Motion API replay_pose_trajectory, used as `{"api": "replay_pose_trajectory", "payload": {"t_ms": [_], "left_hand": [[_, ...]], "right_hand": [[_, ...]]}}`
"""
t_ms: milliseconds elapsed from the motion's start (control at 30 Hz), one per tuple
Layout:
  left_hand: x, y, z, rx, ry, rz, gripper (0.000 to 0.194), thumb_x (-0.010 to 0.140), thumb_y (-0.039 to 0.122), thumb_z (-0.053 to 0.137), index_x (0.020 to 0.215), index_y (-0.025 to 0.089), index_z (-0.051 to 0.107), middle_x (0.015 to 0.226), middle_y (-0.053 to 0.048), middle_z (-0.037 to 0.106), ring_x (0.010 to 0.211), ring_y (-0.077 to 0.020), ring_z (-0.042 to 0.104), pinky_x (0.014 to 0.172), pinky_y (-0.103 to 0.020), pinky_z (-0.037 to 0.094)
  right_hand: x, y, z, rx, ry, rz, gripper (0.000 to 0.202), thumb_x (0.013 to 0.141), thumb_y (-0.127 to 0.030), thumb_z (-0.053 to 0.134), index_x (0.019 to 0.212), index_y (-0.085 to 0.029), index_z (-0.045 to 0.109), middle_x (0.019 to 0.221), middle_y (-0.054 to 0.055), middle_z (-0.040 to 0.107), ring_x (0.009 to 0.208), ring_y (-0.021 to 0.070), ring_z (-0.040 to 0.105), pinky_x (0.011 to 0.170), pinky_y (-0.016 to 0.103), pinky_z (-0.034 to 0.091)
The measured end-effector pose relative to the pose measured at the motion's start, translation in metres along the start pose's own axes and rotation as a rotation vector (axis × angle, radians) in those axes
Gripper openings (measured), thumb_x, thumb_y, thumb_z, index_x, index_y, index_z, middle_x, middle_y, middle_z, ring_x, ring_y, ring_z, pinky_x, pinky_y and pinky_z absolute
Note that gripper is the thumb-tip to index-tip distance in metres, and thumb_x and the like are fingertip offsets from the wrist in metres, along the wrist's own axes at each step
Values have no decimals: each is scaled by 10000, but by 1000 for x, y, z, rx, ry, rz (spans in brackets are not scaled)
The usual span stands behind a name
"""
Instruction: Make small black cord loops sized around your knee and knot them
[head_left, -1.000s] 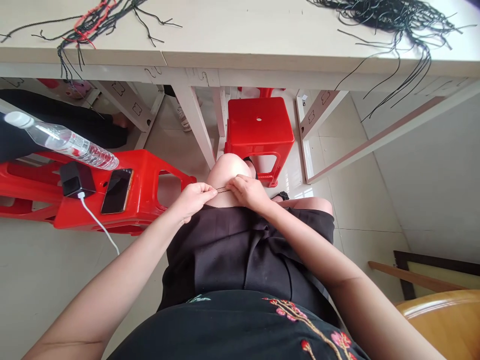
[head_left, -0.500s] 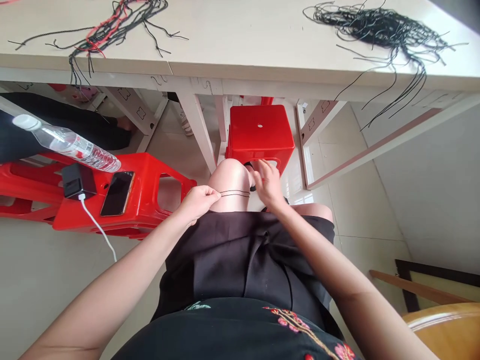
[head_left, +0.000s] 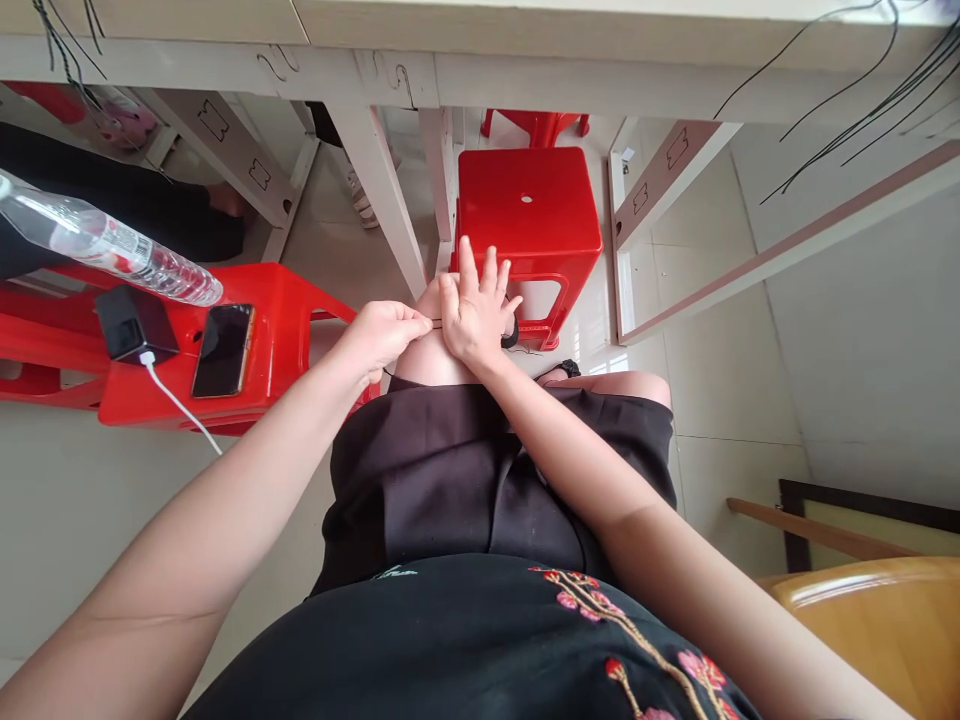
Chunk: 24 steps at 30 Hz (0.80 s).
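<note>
Just above the knee point(head_left: 424, 358), my left hand point(head_left: 386, 335) pinches the ends of thin black cords point(head_left: 438, 323) between thumb and fingertips. The cords lie across the bare thigh and run under my right hand point(head_left: 478, 312). That hand rests palm down on the leg with its fingers spread, pressing over the cords. Their far ends are hidden beneath the palm.
A pale table point(head_left: 525, 28) spans the top, with black cords point(head_left: 874, 95) hanging over its edge. On the left, a red stool point(head_left: 281, 330) bears a bottle point(head_left: 112, 240), a black charger point(head_left: 135, 325) and a phone point(head_left: 223, 350). Another red stool point(head_left: 529, 195) stands ahead.
My right hand has moved left from beside the leg and now lies flat over the cords. My left hand keeps its pinch. The view has tilted down, so the table sits higher.
</note>
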<state>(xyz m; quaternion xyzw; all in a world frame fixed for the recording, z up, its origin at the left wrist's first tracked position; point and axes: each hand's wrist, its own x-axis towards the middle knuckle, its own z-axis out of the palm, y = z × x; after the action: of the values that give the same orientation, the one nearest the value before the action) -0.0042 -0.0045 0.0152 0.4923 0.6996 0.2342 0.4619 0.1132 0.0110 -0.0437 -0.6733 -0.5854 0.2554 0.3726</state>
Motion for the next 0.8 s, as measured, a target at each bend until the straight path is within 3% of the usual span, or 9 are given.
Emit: {"api": "replay_pose_trajectory", "payload": {"t_ms": [133, 267, 467, 600, 800], "left_hand": [[6, 7, -2, -9, -21, -31, 97, 590, 152, 655, 537, 163, 574, 510, 8, 468, 466, -79, 355, 434, -225, 209], [13, 11, -7, -51, -49, -30, 129, 578, 156, 683, 536, 161, 561, 555, -13, 487, 462, -75, 356, 434, -235, 172], [14, 15, -9, -77, -53, -58, 179, 563, 133, 699, 514, 161, 529, 564, -20, 488, 467, -75, 367, 438, -241, 162], [15, 18, -7, -93, -59, -57, 192, 581, 106, 667, 484, 159, 510, 529, -4, 436, 466, -71, 350, 425, -239, 157], [20, 16, -7, -110, -72, -42, 162, 587, 128, 688, 527, 155, 539, 564, -19, 482, 469, -71, 370, 409, -227, 144]], "right_hand": [[30, 0, 4, -32, -20, 24, 584, 964, -520, 193, 1488, -272, 125, 1536, 130, 72, 1424, 404, -94, 939, 810, -7], [52, 6, 14, -65, -70, -17, 631, 948, -565, 181, 1486, -236, 151, 1511, 162, 126, 1411, 451, -72, 877, 847, 13], [68, 16, 30, 56, 0, -77, 712, 900, -657, 224, 1460, -218, 246, 1500, 156, 161, 1404, 454, -86, 904, 824, -66], [78, 18, 31, -10, -33, -39, 720, 903, -658, 203, 1456, -202, 257, 1485, 172, 182, 1404, 464, -48, 917, 820, -35], [89, 20, 37, 35, -28, -140, 700, 908, -656, 177, 1439, -207, 256, 1479, 153, 179, 1406, 440, -92, 927, 812, -34]]}}
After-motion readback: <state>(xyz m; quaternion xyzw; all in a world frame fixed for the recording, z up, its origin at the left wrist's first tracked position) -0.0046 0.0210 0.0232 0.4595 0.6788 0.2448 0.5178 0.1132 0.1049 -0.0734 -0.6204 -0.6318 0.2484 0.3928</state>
